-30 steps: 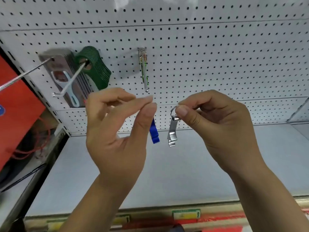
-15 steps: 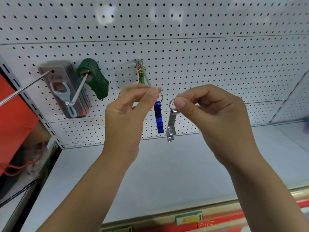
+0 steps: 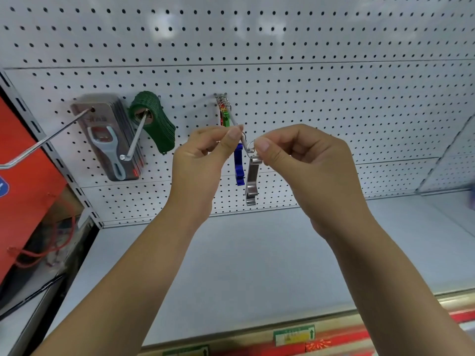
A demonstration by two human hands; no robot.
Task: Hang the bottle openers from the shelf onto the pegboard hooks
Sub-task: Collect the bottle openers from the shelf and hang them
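Note:
A blue bottle opener [image 3: 239, 164] hangs by its key ring, pinched by my left hand [image 3: 205, 160] on the outer part of a metal pegboard hook [image 3: 235, 122]. A silver bottle opener [image 3: 252, 183] dangles from its ring, pinched by my right hand [image 3: 298, 160] right at the hook's tip. Several coloured openers [image 3: 225, 111] hang bunched at the back of that hook against the white pegboard [image 3: 308, 98].
Carded grey openers [image 3: 110, 142] and a stack of green openers [image 3: 156, 122] hang on two hooks to the left. A long bare hook [image 3: 43, 142] juts out at far left beside a red box [image 3: 23, 176]. The grey shelf [image 3: 257, 265] lies below.
Both hands have risen and closed in on the middle hook. The blue opener's ring now sits on the hook, and the silver one has come up to the hook's tip.

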